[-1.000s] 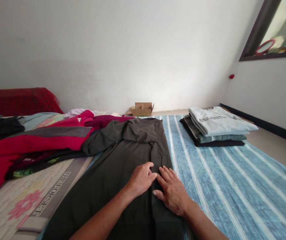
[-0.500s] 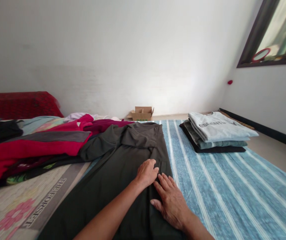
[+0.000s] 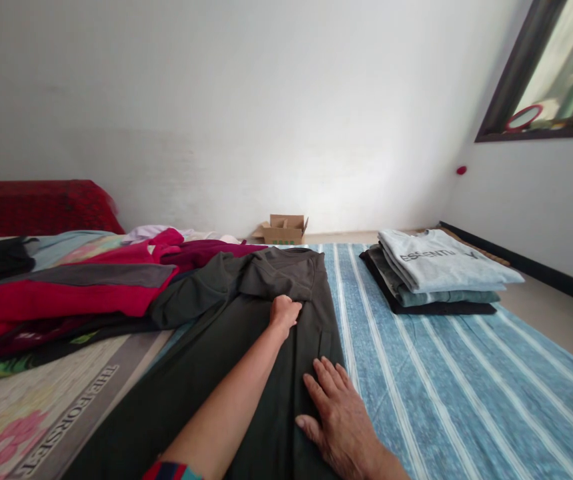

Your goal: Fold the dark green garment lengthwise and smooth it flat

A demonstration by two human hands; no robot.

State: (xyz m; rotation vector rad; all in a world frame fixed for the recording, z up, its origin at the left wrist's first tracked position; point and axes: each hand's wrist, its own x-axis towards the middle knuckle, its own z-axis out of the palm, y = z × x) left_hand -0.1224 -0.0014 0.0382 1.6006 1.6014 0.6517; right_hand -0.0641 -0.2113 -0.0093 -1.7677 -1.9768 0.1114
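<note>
1. One dark green garment [image 3: 246,360] lies spread out long on the striped blue sheet [image 3: 441,387]; it is the thing both hands touch; its far end is bunched up near the pile of loose clothes.
2. The left hand [image 3: 284,312] reaches far up the dark green garment; its fingers are curled together on the cloth at the bunched part; I cannot tell if they pinch the cloth or just press it.
3. The right hand [image 3: 337,417] lies flat on the near part of the dark green garment, by its right edge; its fingers are spread a little and hold nothing.
4. One pile of loose clothes [image 3: 66,293] sits to the left of the dark green garment; red, dark red, black and grey pieces show in it; I cannot count them all.
5. One neat stack of folded shirts [image 3: 436,270] sits to the right of the dark green garment, well apart from it; four layers show, with a pale one with letters on top.
6. One small cardboard box [image 3: 283,229] stands beyond the dark green garment, by the wall.
7. One flowery mat with letters [image 3: 41,413] lies to the left of the dark green garment, near the camera.
</note>
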